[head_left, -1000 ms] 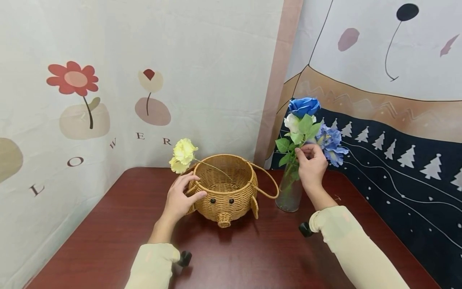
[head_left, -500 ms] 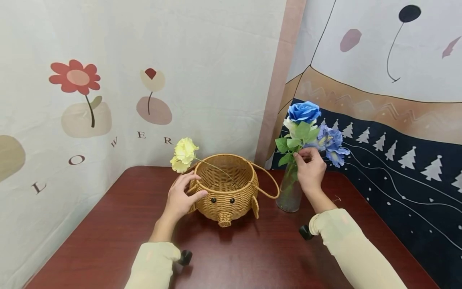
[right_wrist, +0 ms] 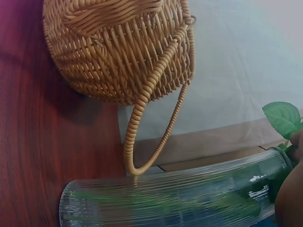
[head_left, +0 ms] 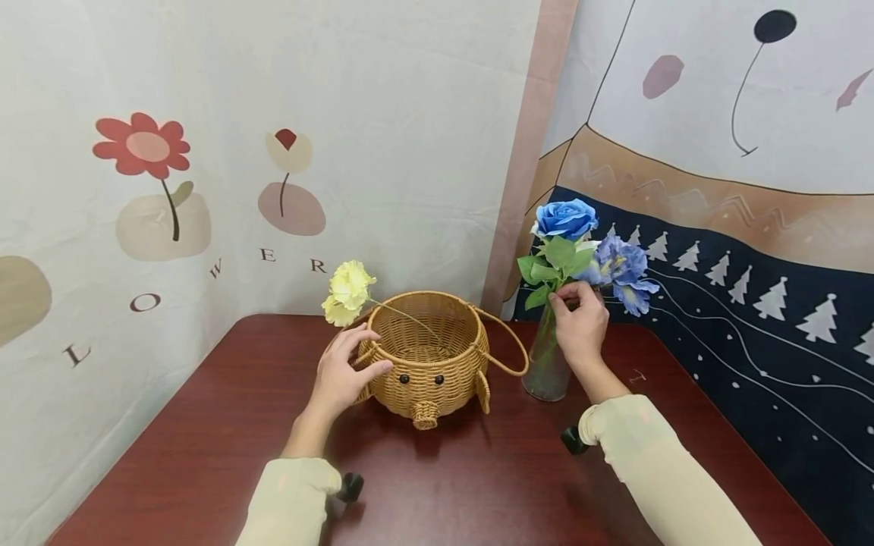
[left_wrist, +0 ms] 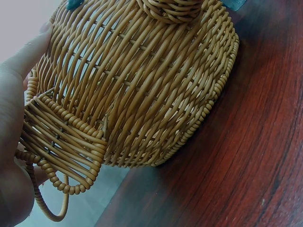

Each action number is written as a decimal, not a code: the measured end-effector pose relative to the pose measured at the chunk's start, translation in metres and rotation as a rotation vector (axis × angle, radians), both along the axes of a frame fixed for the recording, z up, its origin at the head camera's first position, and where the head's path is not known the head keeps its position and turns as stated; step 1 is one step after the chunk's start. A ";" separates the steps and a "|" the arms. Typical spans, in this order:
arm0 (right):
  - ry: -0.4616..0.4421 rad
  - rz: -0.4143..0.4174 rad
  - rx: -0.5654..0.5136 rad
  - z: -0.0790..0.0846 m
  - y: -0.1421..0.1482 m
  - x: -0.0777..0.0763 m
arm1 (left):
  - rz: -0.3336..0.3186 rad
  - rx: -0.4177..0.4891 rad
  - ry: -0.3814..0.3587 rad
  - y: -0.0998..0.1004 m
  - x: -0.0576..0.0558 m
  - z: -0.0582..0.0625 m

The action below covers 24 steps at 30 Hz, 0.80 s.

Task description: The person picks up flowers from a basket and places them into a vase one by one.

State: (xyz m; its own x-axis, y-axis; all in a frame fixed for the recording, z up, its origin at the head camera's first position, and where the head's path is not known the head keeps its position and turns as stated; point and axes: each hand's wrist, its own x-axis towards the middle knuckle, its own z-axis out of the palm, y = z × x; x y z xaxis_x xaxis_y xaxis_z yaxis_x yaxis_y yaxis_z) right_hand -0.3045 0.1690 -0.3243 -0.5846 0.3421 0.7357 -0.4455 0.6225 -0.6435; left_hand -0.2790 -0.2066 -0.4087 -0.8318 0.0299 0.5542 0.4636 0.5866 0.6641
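Observation:
My left hand holds the left side of a wicker basket with an animal face, thumb along the front and fingers at the rim. In the left wrist view, the thumb lies near an eye, beside the woven ear. A yellow carnation leans out of the basket over its left rim. To the right, my right hand pinches the stem of a blue rose just over the mouth of a clear ribbed glass vase. A violet-blue iris leans right from the vase. White petals show partly behind the rose.
The basket's handle hangs to the right, close to the vase. Both stand toward the back of a dark red wooden table. Printed cloths hang behind and to the right.
My right hand and the blue rose have come down and slightly left, so the bloom sits lower over the vase and covers more of the white flower. My left hand and the basket stay put.

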 end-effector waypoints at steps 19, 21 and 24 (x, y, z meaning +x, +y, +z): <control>0.051 -0.003 0.049 0.000 -0.003 -0.001 | -0.002 -0.003 -0.010 -0.001 0.002 0.001; 0.068 -0.006 0.084 0.000 -0.003 -0.002 | -0.003 0.000 -0.008 0.000 0.002 0.001; 0.093 -0.015 0.122 -0.001 -0.001 -0.003 | -0.006 0.002 -0.006 0.000 0.002 0.002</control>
State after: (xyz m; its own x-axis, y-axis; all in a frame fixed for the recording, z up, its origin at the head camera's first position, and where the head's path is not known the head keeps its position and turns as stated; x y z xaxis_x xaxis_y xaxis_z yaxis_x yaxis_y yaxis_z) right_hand -0.3074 0.1678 -0.3253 -0.5073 0.2548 0.8232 -0.4900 0.7005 -0.5188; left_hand -0.2765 -0.2064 -0.4069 -0.8347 0.0335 0.5497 0.4632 0.5827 0.6678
